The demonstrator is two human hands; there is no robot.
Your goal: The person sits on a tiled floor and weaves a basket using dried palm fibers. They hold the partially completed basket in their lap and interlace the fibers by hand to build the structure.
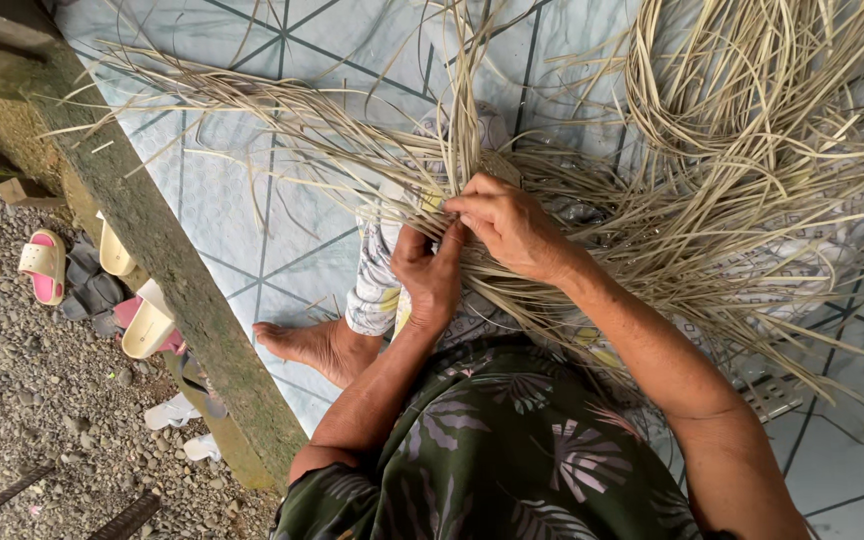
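**Two hands pinching dried strips over a lap**

Nearest my view is a dark green leaf-print top point(512, 450), with both forearms reaching away from it. My left hand point(430, 272) is closed, thumb and fingers pinching a few pale dried strips point(592, 215) where they cross over the lap. My right hand point(514, 228) sits touching it, fingers curled and gripping the same bunch from above. The strips fan outward from the hands in every direction, with a looped bundle point(742, 90) farther off at upper right.

Beyond, a bare foot point(317, 345) rests on the pale blue tiled floor point(242, 215). A mossy concrete kerb point(167, 260) edges the floor; past it, sandals point(102, 290) lie on gravel point(22, 390).

I judge the loose strips could slip from the pinch or tangle, since so many lie crossed and unsecured; thin dry ones may snap if bent sharply.

The fingertips are buried in the strands, so the exact strips held are hard to make out. The right elbow is cut off.
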